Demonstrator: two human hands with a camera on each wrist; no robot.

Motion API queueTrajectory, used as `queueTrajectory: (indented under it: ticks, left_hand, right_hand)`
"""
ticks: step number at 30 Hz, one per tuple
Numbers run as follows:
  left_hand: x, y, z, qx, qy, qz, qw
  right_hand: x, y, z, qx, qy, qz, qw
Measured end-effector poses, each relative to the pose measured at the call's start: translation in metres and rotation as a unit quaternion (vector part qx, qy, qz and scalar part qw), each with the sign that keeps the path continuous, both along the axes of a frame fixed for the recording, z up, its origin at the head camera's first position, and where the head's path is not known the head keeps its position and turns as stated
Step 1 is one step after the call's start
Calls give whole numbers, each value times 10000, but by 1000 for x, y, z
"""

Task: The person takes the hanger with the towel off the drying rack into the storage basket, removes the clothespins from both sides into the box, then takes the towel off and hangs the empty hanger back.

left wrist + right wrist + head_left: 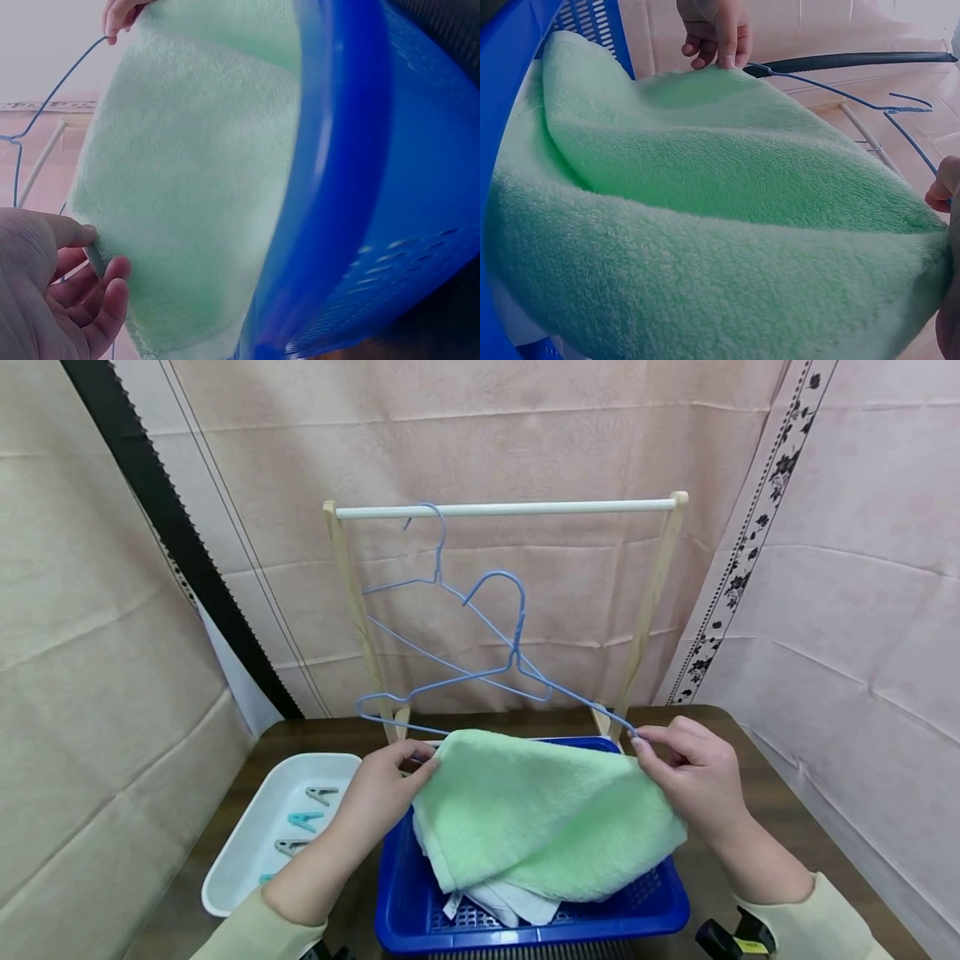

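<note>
A fluffy light green towel hangs over a blue wire clothes hanger, covering the hanger's lower bar. With thumb and fingers, my left hand pinches the towel's left upper edge. In the left wrist view, my left hand has its thumb on that edge and its other fingers loosely bent. My right hand pinches the hanger's right end together with the towel's corner. Below the towel sits a blue plastic basket holding white cloth.
Behind the basket stands a drying rack with a second blue hanger hooked on its rail. At the left, a white tray carries several clothespins. The brown table meets hanging curtains at the back and sides.
</note>
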State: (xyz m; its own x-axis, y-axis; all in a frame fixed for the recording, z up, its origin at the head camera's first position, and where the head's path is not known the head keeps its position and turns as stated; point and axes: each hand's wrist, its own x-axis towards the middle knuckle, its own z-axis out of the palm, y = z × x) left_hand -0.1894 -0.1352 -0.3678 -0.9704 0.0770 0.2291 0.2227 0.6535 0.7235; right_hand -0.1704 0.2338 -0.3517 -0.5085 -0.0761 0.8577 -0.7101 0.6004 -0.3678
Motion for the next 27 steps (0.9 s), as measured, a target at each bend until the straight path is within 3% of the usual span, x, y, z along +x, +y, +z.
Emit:
queueTrajectory:
  ticks: [27]
  left_hand:
    - [11, 11, -24, -519, -252, -782, 9953]
  right_hand:
    - [-11, -12, -8, -56, -60, 76, 9999]
